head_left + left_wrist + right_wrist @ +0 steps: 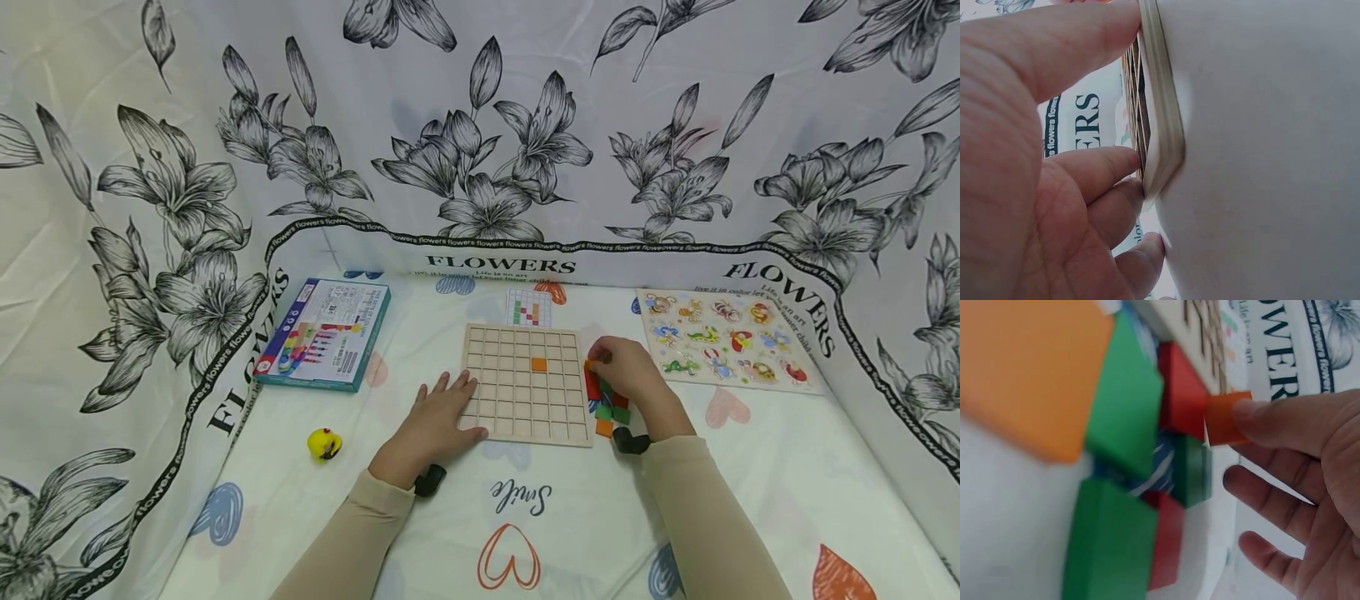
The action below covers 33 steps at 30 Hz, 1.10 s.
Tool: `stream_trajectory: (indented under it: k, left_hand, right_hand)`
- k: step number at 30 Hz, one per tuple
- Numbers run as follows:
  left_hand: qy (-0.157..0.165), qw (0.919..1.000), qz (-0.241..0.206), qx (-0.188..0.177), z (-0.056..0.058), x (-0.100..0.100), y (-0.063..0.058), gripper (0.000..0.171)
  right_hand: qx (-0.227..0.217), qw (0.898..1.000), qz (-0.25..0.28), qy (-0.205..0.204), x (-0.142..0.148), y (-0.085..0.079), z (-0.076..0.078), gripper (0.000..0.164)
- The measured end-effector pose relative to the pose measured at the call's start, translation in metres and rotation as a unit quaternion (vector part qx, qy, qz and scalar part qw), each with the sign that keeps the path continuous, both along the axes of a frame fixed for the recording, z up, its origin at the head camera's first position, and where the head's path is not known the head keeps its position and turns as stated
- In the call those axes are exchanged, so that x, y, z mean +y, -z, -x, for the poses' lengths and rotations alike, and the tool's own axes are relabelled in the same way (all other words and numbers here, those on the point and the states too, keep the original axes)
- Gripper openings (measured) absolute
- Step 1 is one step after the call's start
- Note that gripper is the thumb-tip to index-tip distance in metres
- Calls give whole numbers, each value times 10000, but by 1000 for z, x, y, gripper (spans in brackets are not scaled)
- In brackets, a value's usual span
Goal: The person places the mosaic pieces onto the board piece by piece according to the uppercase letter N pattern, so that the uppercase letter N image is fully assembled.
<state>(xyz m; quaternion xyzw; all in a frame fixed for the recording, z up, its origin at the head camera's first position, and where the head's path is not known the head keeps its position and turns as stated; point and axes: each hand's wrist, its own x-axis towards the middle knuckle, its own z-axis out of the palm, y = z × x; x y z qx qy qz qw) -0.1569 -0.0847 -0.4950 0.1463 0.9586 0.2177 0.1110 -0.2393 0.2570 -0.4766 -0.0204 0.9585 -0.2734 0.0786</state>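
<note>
Head view: the left hand (433,421) lies spread on the grid board's (517,400) left edge, apparently steadying it, while the right hand (626,371) works beside the far edge, the pattern card (528,308) in easy sight and box (322,333), yellow toy (324,444) and insect board (722,342) off to the sides. Left wrist: there's thumb and fingertips against the rim! Right wrist: it's an orange block (1225,417), pinched at its edge, loose red and green blocks (1124,406) crowding close, likely easy to nudge.
</note>
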Motion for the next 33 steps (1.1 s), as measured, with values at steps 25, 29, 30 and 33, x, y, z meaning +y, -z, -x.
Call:
stream_trajectory:
  k: [25,29,30,33]
  left_hand:
    - [-2,10000,46,17,1,1,1,89]
    - [14,10000,54,40,2,0,3,89]
    - [13,10000,43,41,2,0,3,89]
    - [0,10000,15,34,1,-1,3,90]
  right_hand:
    - [125,9924,897,-837,-71,3,-8,7]
    - [53,9926,837,-881,-72,3,-9,5]
    - [35,9926,809,-903,-72,3,-10,5]
    - [-22,9932,702,-930,-72,2,-10,4]
